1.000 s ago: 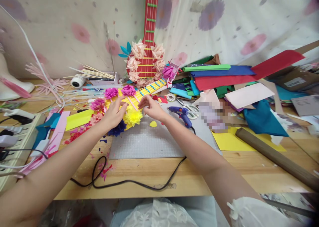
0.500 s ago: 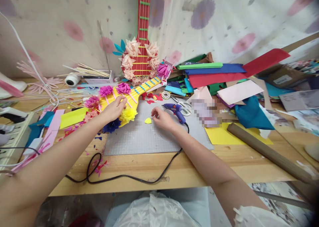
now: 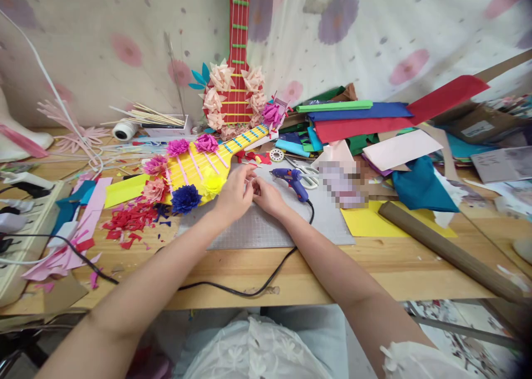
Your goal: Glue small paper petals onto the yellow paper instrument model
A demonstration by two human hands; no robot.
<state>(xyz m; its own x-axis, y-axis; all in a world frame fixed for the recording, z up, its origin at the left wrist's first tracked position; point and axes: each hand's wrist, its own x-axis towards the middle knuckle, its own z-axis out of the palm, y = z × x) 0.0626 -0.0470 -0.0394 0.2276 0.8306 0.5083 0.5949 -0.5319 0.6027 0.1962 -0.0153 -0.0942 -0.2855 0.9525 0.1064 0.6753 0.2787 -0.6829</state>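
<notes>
My left hand [image 3: 233,196] and my right hand [image 3: 268,197] meet fingertip to fingertip over the grey cutting mat [image 3: 266,229]. Both have their fingers curled in a pinch, and whatever is between them is hidden. Just left of my hands lies a yellow paper guitar [image 3: 195,165] with pink strips and paper flowers around its body. A yellow flower [image 3: 211,184] and a dark blue flower [image 3: 185,199] sit on its near edge. A blue glue gun [image 3: 291,178] lies on the mat just right of my right hand.
Scissors [image 3: 308,177] lie behind the glue gun. A red paper guitar [image 3: 235,91] leans on the wall. Coloured paper sheets [image 3: 366,118] are piled at right, with a brown roll [image 3: 449,251] in front. Red scraps [image 3: 128,221] and a black cable [image 3: 249,290] lie along the table's front.
My left hand left the yellow guitar and moved right to join my right hand. The small yellow piece that lay on the mat no longer shows.
</notes>
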